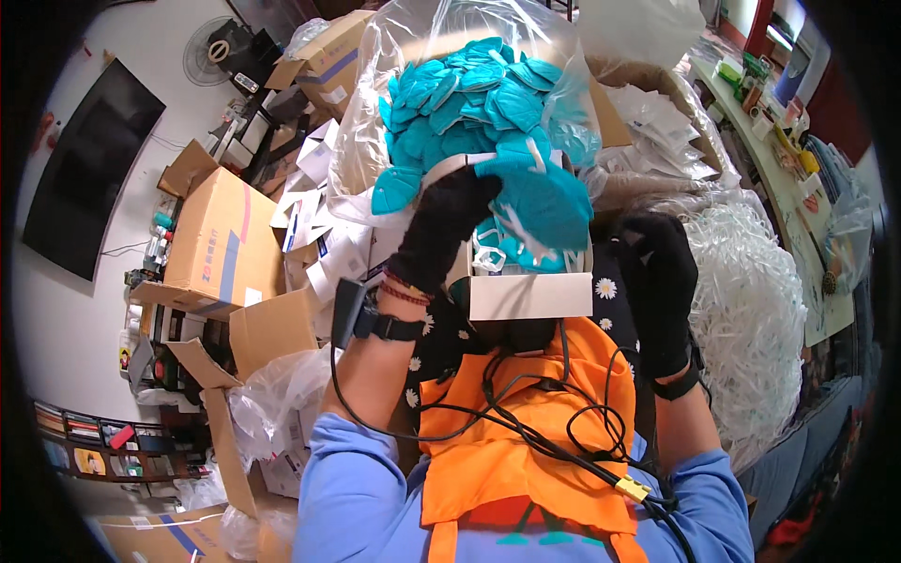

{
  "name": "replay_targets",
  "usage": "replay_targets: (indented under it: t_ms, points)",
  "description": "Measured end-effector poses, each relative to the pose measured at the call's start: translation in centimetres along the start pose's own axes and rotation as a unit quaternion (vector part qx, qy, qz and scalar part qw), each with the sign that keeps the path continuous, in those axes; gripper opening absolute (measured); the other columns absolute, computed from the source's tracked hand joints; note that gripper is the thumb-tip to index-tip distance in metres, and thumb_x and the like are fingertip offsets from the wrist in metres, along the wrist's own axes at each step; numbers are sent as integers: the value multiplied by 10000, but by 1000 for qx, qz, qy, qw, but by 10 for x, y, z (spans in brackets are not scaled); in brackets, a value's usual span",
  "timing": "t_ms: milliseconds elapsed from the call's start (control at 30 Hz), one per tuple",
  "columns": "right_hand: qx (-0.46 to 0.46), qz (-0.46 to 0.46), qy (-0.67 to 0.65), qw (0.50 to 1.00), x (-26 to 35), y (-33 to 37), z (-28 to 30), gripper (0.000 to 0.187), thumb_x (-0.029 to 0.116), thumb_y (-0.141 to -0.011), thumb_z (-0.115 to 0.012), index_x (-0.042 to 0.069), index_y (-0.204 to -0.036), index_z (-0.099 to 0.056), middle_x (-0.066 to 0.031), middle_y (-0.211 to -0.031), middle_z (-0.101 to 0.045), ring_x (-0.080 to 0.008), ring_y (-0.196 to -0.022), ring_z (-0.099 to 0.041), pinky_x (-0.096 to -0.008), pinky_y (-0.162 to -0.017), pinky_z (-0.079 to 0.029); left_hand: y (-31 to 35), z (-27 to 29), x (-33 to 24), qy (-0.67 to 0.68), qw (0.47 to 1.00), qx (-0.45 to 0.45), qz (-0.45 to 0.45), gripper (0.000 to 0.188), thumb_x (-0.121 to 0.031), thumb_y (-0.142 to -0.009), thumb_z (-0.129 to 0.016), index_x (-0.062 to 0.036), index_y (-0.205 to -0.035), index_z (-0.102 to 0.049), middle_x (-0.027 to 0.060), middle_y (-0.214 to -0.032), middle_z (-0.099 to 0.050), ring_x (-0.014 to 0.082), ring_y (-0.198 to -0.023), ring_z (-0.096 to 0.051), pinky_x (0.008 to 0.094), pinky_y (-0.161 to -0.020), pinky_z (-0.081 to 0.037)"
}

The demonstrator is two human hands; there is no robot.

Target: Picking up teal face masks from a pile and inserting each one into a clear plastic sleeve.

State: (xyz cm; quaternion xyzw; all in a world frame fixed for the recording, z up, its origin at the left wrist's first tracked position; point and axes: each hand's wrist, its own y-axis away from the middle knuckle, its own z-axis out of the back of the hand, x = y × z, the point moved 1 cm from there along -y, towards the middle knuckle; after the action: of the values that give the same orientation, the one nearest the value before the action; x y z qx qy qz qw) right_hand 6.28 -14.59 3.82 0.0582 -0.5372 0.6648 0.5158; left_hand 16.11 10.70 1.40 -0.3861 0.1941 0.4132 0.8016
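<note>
My left hand (436,225), in a black glove, is closed on the edge of a teal folded face mask (549,202) with white straps. It holds the mask over an open white cardboard box (530,297) on my lap. More teal masks and white straps show inside the box. My right hand (661,281), also gloved in black, hovers to the right of the box with its fingers curled together; whatever they may hold is hidden. Beyond the box, a large heap of teal masks (469,98) fills a clear plastic bag (355,141).
A big pile of white straps (746,310) lies at my right. Behind it, a carton (690,108) holds white packets. Flattened white boxes (338,258) and brown cartons (221,244) crowd the left. Black cables (526,427) run across my orange apron (469,469).
</note>
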Motion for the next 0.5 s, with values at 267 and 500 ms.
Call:
replay_targets:
  t_ms: [267, 500]
  points:
    - [124, -61, -28, 990, -20, 13, -34, 186, 205, -807, -708, 41, -849, -630, -88, -643, -593, -189, -597, -599, -325, -547, -463, 22, -20, -28, 328, 941, -66, 48, 221, -251, -888, -637, -103, -1050, -659, -41, -814, -613, 40, -717, -526, 204, -597, -429]
    - [166, -98, -64, 979, -31, 13, -30, 183, 137, -843, -639, 35, -994, -624, -141, -916, -635, -226, -870, -621, -344, -766, -487, 36, -15, 8, -170, 971, -128, -107, 232, -52, -845, -597, -36, -1073, -639, 139, -948, -655, 244, -813, -629, 330, -725, -518]
